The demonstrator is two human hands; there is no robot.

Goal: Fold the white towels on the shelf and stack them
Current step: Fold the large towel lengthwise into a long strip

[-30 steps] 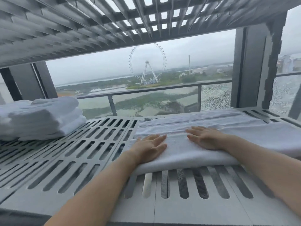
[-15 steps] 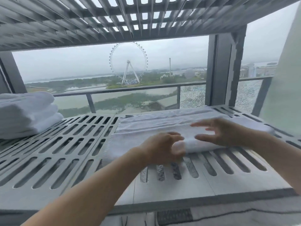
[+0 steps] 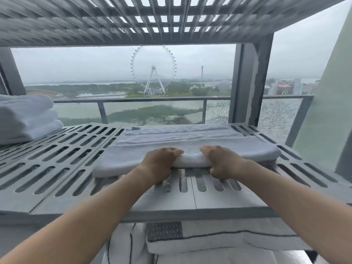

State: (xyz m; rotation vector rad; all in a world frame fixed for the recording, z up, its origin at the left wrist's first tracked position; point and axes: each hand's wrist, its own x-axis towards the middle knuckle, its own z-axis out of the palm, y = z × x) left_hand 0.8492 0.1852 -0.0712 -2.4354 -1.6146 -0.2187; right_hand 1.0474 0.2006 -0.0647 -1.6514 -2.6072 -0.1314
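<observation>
Grey slotted plastic shelf [image 3: 57, 164] bears a long white lengthwise-folded terry towel [image 3: 190, 143] at twelve o'clock, its near edge clenched by left hand [image 3: 160, 162] and right hand [image 3: 221, 162] side by side, likely to halve it for the folded white towel stack [image 3: 26, 119] at nine o'clock.

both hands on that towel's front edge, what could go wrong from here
1. The left hand and right hand grip the towel close together near its middle, so its ends may sag and the fold come out crooked.
2. The slotted shelf could catch the cloth if dragged.
3. The folded stack sits far left; the carry may loosen the folds.
</observation>
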